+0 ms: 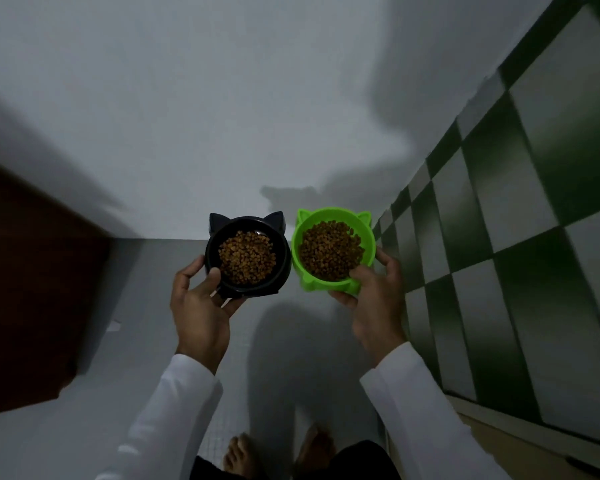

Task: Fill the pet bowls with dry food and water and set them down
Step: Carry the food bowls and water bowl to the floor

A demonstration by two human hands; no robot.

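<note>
A: What do the 2 bowls look like?

B: Both are round with 2 pointed cat ears on the far rim. The black bowl (248,255) is glossy and dark, and the green bowl (333,249) is a bright lime colour. Each carries a heap of brown kibble (247,257), and in the green one the heap (330,249) nearly covers the bottom.

A: Where are they?

B: Up in the air, side by side and almost touching, above a grey floor (136,341) and in front of a pale wall (187,116). The black one is on the left, the green one on the right. The green one tips a little toward the black one.

A: And the hands?

B: The left hand (201,306) grips the black bowl from its near left side: the thumb hooks over the rim, and the fingers curl under the base. The right hand (374,299) grips the green bowl from its near right side, thumb over the rim and touching the kibble edge, fingers wrapped beneath and around the side. Both arms wear white sleeves (174,410).

A: Anything else around?

B: A green and white checkered surface (516,237) runs along the right, a dark brown wooden panel (32,289) stands on the left, and 2 bare feet (243,455) show at the bottom, below the bowls.
</note>
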